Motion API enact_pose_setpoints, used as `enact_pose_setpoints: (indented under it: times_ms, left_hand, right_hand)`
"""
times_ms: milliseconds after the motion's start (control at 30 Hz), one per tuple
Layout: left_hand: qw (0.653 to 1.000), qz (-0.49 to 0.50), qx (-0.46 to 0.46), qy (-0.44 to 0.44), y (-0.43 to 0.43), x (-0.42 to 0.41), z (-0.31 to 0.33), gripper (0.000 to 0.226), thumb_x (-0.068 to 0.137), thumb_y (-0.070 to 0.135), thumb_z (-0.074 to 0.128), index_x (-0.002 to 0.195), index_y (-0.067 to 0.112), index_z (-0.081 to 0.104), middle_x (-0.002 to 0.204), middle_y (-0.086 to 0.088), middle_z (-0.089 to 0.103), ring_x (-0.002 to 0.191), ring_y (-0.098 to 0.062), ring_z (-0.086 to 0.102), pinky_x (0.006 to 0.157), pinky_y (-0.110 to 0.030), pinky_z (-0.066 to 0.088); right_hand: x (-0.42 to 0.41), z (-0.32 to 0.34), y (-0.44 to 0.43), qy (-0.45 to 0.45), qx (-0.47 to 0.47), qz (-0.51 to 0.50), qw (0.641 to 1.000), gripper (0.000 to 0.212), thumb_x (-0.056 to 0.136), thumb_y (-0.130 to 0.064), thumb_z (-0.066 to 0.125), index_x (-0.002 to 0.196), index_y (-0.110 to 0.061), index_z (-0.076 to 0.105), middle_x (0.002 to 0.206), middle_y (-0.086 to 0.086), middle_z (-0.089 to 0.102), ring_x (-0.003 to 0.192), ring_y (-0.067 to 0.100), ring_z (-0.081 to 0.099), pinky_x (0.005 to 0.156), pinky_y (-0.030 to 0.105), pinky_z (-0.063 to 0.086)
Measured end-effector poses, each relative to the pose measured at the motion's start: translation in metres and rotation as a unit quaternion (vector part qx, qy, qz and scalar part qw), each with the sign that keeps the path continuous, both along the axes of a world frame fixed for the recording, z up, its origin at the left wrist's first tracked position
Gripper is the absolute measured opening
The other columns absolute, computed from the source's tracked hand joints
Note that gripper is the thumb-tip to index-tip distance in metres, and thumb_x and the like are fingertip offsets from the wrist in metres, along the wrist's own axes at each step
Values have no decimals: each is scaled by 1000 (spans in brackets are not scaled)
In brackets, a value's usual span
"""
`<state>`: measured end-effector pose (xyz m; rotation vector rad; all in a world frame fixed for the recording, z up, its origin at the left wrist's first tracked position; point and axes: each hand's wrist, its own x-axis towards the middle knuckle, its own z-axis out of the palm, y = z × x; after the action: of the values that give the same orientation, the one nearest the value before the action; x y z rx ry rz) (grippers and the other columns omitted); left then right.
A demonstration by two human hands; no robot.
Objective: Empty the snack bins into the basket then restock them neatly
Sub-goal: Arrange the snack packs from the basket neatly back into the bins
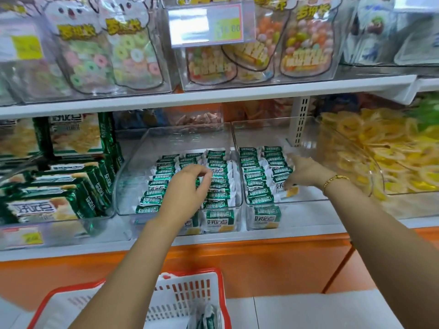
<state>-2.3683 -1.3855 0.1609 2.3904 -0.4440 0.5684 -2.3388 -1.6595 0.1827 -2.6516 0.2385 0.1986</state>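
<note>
The shelf in front of you carries two clear bins side by side, the left bin and the right bin. To their left lie big green bags, and to their right sits a tub of yellow slices.

The basket, red-rimmed and white, stands below you on the floor, under your left forearm. A few packets lie in its right corner.

Your left hand hovers over the middle of the left bin, with its fingers curled and their tips drawn together just above the rows. You cannot tell whether they pinch a packet.

Your right hand reaches into the right bin, its fingers against the right-hand row and its thumb by a packet lying flat. Whether it grasps anything cannot be told.

The packets stand on edge in three tidy rows in the left bin. In the right bin there are two rows, and the right part of its floor is bare.

A gold bracelet circles your right wrist.
</note>
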Motion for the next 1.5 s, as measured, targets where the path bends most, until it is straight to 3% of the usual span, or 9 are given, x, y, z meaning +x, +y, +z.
enact_pose_setpoints:
  times_ms: [133,300,567,733,933,1033,1200,1300,1500]
  left_hand:
    - [986,-23,-113,-119,15,-52,-6,34,93,29,49,62,16,50,59,10,47,59,-9,46,56,-17,33]
    - [991,2,-108,-78,71,-104,-59,43,93,33,48,55,11,46,51,6,42,52,-10,41,51,-19,29]
    - [920,122,-27,371,177,-139,-209,11,92,26,55,91,15,58,78,2,56,72,-19,56,67,-31,45]
    - [841,103,25,530,198,-167,-274,34,81,17,56,55,17,34,57,-4,30,53,-12,28,55,-31,26]
    - [779,62,54,622,196,-183,-304,26,86,10,60,91,-16,56,106,-37,55,102,-43,57,85,-48,46]
    - [755,64,77,648,194,-182,-307,24,83,18,65,85,-4,58,92,-28,58,88,-32,61,72,-41,49]
    - [731,104,78,670,190,-184,-315,64,83,29,69,136,5,43,135,-12,50,122,-26,50,92,-32,45]
    - [718,107,59,685,190,-181,-316,70,84,29,69,141,4,38,141,-12,45,127,-26,46,96,-31,43]
    - [680,140,4,720,192,-181,-313,75,80,25,75,139,-4,39,137,-20,50,123,-29,52,97,-36,45]
  right_hand:
    - [-33,24,18,-144,-24,-7,989,19,87,-17,63,95,0,63,98,18,66,81,24,57,63,28,45]
    - [-93,39,90,-134,56,161,976,26,86,-35,67,80,-9,63,74,6,62,67,19,57,62,32,47]
    - [-134,-100,226,80,47,338,936,33,88,-37,64,115,-20,57,100,-7,61,92,12,57,78,26,50]
    - [-138,-222,279,223,-12,373,900,48,92,-29,61,134,-11,46,137,10,47,118,26,51,97,33,43]
    - [-145,-311,321,332,27,291,897,38,96,-10,51,129,8,51,132,25,51,117,35,51,97,32,41]
    - [-142,-340,337,378,92,180,904,36,90,-6,53,116,18,55,93,26,57,79,32,57,76,36,46]
    - [-133,-371,367,381,121,70,914,32,88,-7,53,57,-6,45,60,8,39,71,20,47,66,32,46]
    - [-123,-368,382,420,169,20,891,15,92,-13,53,80,-5,52,83,12,50,87,23,49,95,38,50]
    - [-125,-365,383,498,194,-29,845,38,90,-18,64,122,-1,56,69,7,54,64,16,47,60,25,44]
